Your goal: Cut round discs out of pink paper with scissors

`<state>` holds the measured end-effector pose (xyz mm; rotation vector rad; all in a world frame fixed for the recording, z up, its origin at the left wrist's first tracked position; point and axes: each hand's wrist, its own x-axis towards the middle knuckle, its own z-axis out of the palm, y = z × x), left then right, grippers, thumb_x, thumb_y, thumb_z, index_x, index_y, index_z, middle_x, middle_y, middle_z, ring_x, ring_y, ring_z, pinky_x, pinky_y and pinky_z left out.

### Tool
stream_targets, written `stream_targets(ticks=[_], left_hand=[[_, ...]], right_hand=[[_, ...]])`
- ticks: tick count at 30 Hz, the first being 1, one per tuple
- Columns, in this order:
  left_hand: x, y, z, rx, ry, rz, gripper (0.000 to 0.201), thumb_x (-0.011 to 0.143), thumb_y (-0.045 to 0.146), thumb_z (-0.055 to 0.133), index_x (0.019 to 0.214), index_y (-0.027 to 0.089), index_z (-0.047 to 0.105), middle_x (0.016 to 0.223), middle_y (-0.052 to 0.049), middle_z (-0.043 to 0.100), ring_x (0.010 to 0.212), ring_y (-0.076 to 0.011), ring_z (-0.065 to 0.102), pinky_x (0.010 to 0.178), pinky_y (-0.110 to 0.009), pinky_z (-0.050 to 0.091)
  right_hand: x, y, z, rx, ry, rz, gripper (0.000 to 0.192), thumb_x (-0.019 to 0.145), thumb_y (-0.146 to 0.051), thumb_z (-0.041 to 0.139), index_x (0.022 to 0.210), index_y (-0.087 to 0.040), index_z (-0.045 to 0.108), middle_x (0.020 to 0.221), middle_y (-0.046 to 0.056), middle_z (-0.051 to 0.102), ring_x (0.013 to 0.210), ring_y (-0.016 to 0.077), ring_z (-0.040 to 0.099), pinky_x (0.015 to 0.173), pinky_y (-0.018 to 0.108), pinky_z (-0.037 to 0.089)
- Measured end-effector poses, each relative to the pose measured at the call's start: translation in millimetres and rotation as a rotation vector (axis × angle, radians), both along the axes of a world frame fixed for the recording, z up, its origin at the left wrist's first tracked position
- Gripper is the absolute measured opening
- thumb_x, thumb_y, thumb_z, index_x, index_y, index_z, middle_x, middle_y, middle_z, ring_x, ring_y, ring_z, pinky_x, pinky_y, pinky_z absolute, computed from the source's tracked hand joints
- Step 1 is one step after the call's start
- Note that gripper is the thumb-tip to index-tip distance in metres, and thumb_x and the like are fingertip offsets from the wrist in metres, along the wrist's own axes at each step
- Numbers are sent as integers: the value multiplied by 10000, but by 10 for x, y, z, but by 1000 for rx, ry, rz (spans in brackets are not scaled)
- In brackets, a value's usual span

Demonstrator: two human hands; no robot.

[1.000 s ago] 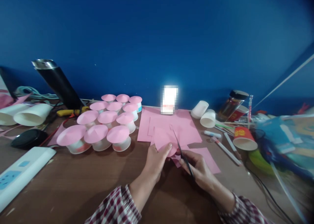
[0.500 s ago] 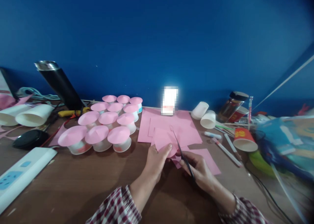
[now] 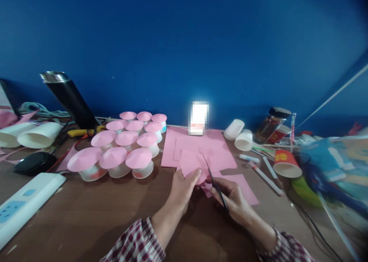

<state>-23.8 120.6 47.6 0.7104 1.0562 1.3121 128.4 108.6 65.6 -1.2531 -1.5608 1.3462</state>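
Where the left hand (image 3: 184, 186) clamps it, the cut piece of pink paper (image 3: 190, 165) has its near end between the thumb, laid on top, and the fingers underneath, so most of the piece reaches out beyond the grip toward the far edge of the surface (image 3: 120, 210). Along its right side run the dark scissors (image 3: 212, 179), their blades pointing away from the person; whether they bite into the paper cannot be told. The right hand (image 3: 231, 197) is closed around the handles, just beside the left hand but apart from it. Beyond and beneath the held piece, the larger pink sheets (image 3: 221, 143) overlap one another, their far side close to the surface's far edge, where a bright, blurred-out rectangle (image 3: 198, 116) stands. Partly behind the right hand, a smaller pink offcut (image 3: 245, 187) lies with one corner out to the right. Left of the sheets, twelve cups with pink cone tops (image 3: 126, 138) stand in rows that run back to the far edge. On the other side, two white paper cups (image 3: 243, 140) lie near the far right corner of the sheets, with pens (image 3: 266, 178) and a red cup (image 3: 286, 163) farther right. Toward the surface's left side are a tilted black flask (image 3: 71, 99) and a white power strip (image 3: 31, 200).
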Motion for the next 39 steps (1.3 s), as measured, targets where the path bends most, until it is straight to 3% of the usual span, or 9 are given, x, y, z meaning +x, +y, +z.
stream_targets(ticks=[16, 25, 32, 39], left_hand=[[-6, 14, 25, -11, -23, 29, 383, 666, 394, 723, 885, 81, 703, 812, -139, 718, 706, -222, 661, 631, -297, 503], [-10, 9, 20, 34, 56, 19, 323, 730, 372, 673, 873, 84, 699, 820, -124, 717, 740, -215, 659, 649, -287, 502], [-6, 1, 50, 15, 77, 3, 289, 727, 363, 676, 786, 82, 701, 683, -98, 697, 627, -185, 635, 564, -255, 478], [-9, -5, 35, 25, 63, 3, 331, 714, 384, 683, 812, 69, 705, 733, -127, 709, 644, -200, 644, 580, -263, 483]], right_hand=[[-9, 11, -6, -6, -22, -4, 513, 745, -526, 640, 1005, -83, 647, 549, -18, 499, 458, 87, 404, 422, 210, 351], [5, 19, -47, -2, -2, 25, 495, 777, -491, 629, 1044, -75, 634, 611, 1, 524, 486, 93, 436, 435, 205, 370], [28, 20, -71, 44, -8, 43, 417, 815, -429, 612, 1050, -84, 626, 637, 10, 536, 521, 103, 442, 460, 208, 376], [6, 14, -23, 49, -29, 30, 438, 799, -448, 615, 1030, -76, 639, 609, -3, 505, 512, 98, 406, 453, 206, 349]])
